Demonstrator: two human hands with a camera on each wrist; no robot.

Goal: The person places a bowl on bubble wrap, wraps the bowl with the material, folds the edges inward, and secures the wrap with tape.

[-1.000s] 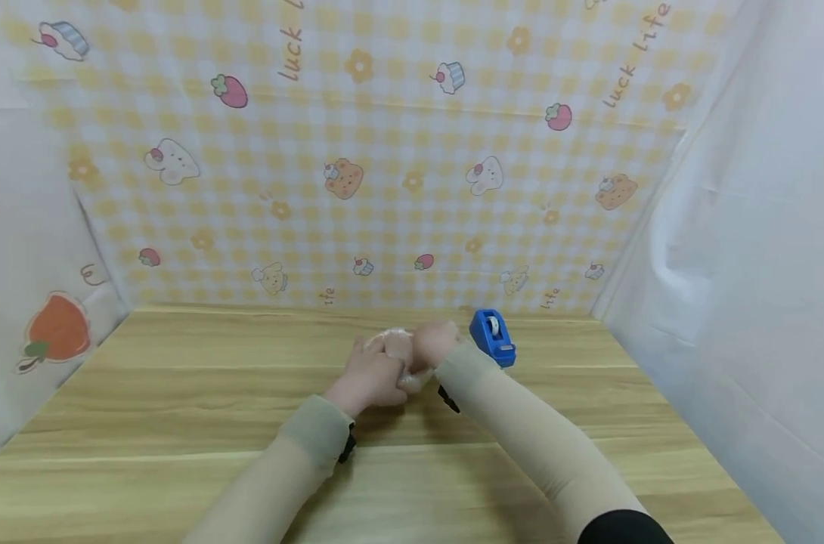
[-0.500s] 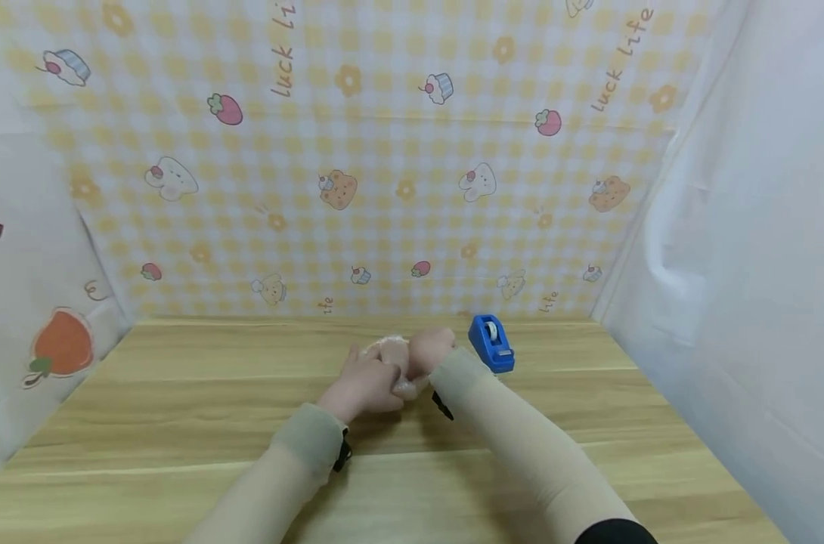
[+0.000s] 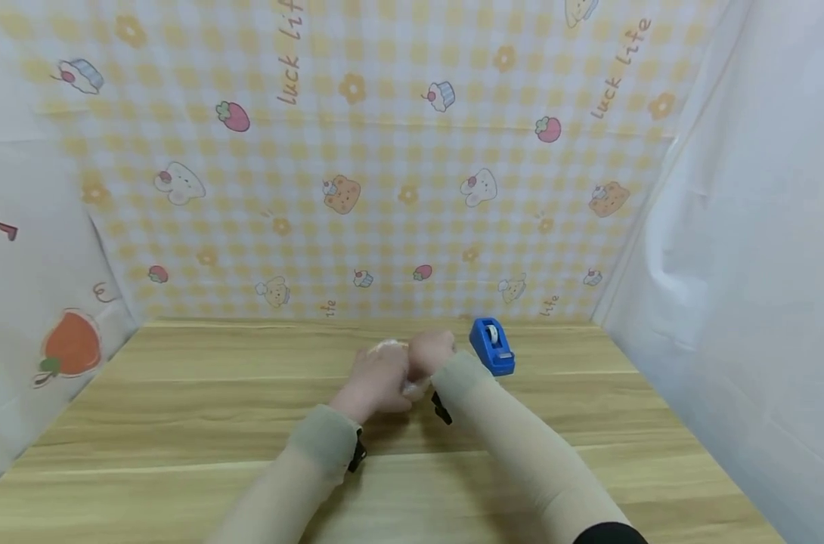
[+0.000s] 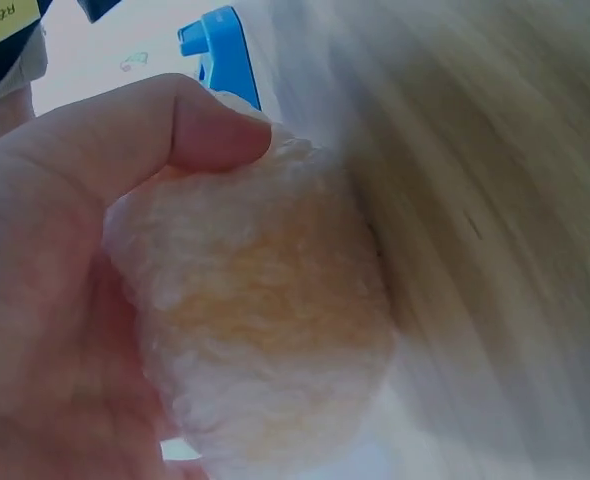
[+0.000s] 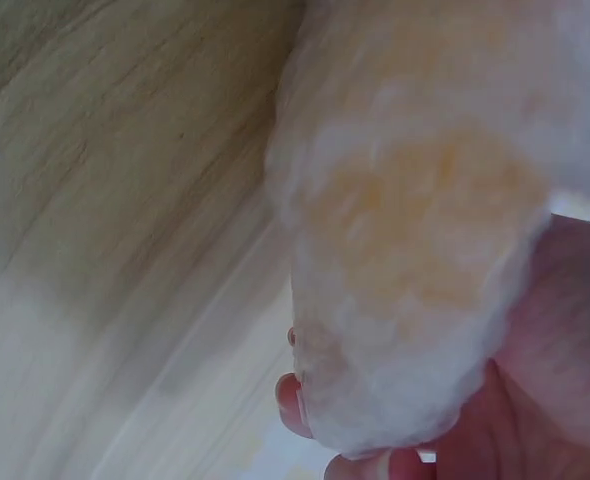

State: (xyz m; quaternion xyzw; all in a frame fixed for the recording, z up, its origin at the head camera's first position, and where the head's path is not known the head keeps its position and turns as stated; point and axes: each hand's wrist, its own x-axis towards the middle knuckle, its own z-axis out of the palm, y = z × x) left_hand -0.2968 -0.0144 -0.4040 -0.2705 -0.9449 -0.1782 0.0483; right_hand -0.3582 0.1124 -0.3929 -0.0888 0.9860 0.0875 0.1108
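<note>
A bundle of clear bubble wrap (image 3: pixel 415 389), with something orange-yellow showing through, is held between both hands near the back middle of the table. My left hand (image 3: pixel 378 381) grips it from the left; in the left wrist view the thumb (image 4: pixel 220 135) lies across the top of the wrap. On the opposite side my right hand (image 3: pixel 431 352) holds the bundle. Fingertips (image 5: pixel 291 405) curl round its lower end in the right wrist view. What the wrap encloses cannot be made out. Beyond the right hand stands a blue tape dispenser (image 3: pixel 492 346) with a roll in it.
The wood-grain table (image 3: pixel 201 423) reaches back to a yellow checked cloth (image 3: pixel 385 227) that hangs behind it. White sheets (image 3: pixel 738 287) close off both sides. Both hands lie well forward of the table's far edge.
My left hand has turned over the bundle, and now covers more of it in the head view. The right hand keeps nearly the same place. The dispenser stays put; the head view has shifted slightly.
</note>
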